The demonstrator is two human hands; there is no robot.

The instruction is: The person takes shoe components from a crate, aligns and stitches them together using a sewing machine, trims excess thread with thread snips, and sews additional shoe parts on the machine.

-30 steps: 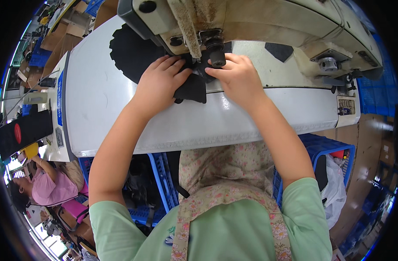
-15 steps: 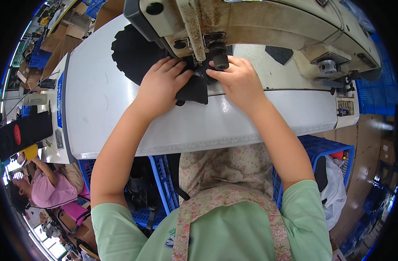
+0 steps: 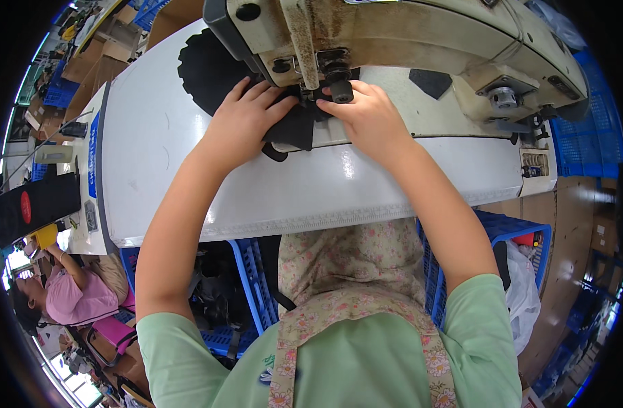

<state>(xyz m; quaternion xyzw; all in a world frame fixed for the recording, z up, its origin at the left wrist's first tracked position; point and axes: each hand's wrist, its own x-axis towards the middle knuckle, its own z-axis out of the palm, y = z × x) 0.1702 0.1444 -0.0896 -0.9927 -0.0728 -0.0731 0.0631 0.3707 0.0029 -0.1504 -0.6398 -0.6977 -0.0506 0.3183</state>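
A black fabric piece with a notched, rounded edge lies on the sewing machine's bed, its near part under the machine head. My left hand rests flat on it, fingers spread and pointing toward the presser foot. A squarer black flap shows between my two hands. On the other side of the foot, my right hand lies with thumb and fingers stretched toward the needle area. A dark knob on the machine hides part of its fingers.
A small black fabric piece lies on the bed to the right. Blue crates stand beneath the white table, and another blue crate holds a clear plastic bag. A person in pink sits at the far left.
The black flap between my hands has shifted slightly left and away from me. My left hand has moved a little left and its fingers have spread. The whole view has shifted slightly.
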